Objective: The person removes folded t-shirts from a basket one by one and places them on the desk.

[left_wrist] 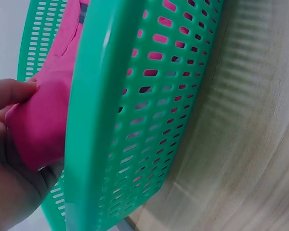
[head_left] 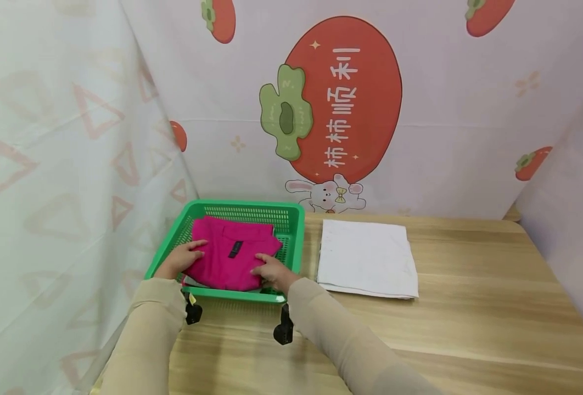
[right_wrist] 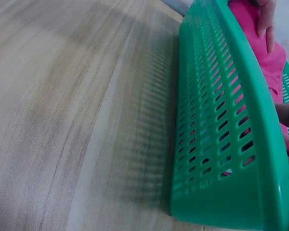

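A folded bright pink shirt (head_left: 214,263), with a dark label at its neckline, lies inside the green plastic basket (head_left: 252,206) in the head view. My left hand (head_left: 180,259) grips the shirt's left edge. In the left wrist view, the thumb of that hand (left_wrist: 12,163) presses on top of the pink fabric and its fingers go underneath. At the shirt's right side, my right hand (head_left: 275,271) holds the fabric just inside the basket's near right corner. The right wrist view shows only part of the right hand, beyond the basket rim.
To the right of the basket, a folded white cloth (head_left: 368,258) lies flat on the wooden table (head_left: 469,307). White printed curtains (head_left: 444,109) hang behind and at both sides. Light and dark fabric shows beneath the shirt through the basket's slots.
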The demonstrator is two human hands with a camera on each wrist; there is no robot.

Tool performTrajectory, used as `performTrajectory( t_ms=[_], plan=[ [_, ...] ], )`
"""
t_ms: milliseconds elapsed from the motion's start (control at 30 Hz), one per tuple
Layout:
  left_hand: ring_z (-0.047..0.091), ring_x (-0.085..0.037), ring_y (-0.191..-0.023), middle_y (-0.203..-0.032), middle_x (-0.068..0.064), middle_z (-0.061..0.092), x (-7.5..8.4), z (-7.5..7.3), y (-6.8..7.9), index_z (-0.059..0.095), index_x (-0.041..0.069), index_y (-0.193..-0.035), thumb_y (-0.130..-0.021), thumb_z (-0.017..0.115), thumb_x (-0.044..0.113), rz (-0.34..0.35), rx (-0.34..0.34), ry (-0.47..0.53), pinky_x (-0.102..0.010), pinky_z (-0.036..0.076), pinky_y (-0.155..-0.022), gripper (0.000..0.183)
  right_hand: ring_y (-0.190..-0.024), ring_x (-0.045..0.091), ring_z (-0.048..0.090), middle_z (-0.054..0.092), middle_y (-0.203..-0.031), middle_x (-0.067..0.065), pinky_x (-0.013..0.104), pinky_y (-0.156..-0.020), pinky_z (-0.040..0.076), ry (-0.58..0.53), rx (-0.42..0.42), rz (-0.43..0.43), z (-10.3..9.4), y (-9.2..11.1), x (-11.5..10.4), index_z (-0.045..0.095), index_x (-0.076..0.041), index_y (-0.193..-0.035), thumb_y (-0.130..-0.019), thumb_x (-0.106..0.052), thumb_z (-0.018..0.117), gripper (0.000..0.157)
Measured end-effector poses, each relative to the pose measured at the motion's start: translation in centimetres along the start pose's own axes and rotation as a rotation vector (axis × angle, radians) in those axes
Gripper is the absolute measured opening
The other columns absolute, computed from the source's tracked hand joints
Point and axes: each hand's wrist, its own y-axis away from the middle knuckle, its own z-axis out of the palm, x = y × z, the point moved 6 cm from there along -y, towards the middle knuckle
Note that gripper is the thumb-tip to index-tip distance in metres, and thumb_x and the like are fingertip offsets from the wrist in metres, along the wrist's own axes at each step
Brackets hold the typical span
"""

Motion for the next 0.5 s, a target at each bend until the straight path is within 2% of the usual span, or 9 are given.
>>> performTrajectory(
  t_ms=[133, 200, 300, 400, 500],
  plan=[
    [0.037, -0.041, -0.107, -0.121, -0.035, 0.035, 0.4, -0.2, 0.1, 0.044, -0.001, -0.124, -0.086, 0.048, 0.010, 0.048, 0.069, -0.054, -0.044, 0.037, -0.079, 0.040, -0.083, 0.022, 0.056, 0.044, -0.119, 0.018, 0.033, -0.066, 0.047, 0.062, 0.043, -0.065, -0.3, 0.2, -0.3, 0.038, -0.006, -0.131, -0.082, 0.005, 0.050, 0.051],
    [0.040, -0.040, -0.104, -0.119, -0.035, 0.038, 0.7, -0.3, 0.2, 0.046, -0.002, -0.122, -0.084, 0.049, 0.008, 0.067, 0.107, -0.073, -0.042, 0.038, -0.077, 0.039, -0.069, 0.017, 0.052, 0.045, -0.118, 0.016, 0.029, -0.059, 0.045, 0.095, 0.061, -0.094, -0.4, 0.4, -0.4, 0.040, -0.007, -0.130, -0.082, 0.006, 0.049, 0.050],
    [0.040, -0.039, -0.103, -0.119, -0.035, 0.038, 0.9, -0.5, 0.4, 0.046, -0.001, -0.122, -0.085, 0.049, 0.006, 0.076, 0.135, -0.070, -0.040, 0.038, -0.075, 0.039, -0.057, 0.013, 0.040, 0.043, -0.121, 0.015, 0.026, -0.053, 0.037, 0.130, 0.073, -0.128, -0.4, 0.6, -0.7, 0.041, -0.008, -0.129, -0.081, 0.009, 0.048, 0.052],
    [0.039, -0.039, -0.104, -0.121, -0.035, 0.036, 0.8, -0.7, 0.5, 0.044, 0.000, -0.124, -0.086, 0.048, 0.007, 0.067, 0.144, -0.047, -0.041, 0.039, -0.075, 0.040, -0.057, 0.013, 0.038, 0.040, -0.124, 0.014, 0.025, -0.051, 0.034, 0.164, 0.079, -0.157, -0.4, 1.0, -1.2, 0.041, -0.010, -0.129, -0.081, 0.009, 0.048, 0.052],
    [0.036, -0.040, -0.108, -0.123, -0.034, 0.034, 0.7, -1.1, 0.6, 0.043, 0.002, -0.127, -0.087, 0.048, 0.009, 0.056, 0.153, -0.018, -0.043, 0.038, -0.079, 0.041, -0.068, 0.013, 0.045, 0.039, -0.126, 0.013, 0.023, -0.053, 0.037, 0.209, 0.084, -0.190, -0.5, 1.5, -2.1, 0.042, -0.010, -0.129, -0.081, 0.007, 0.049, 0.051]
  ],
)
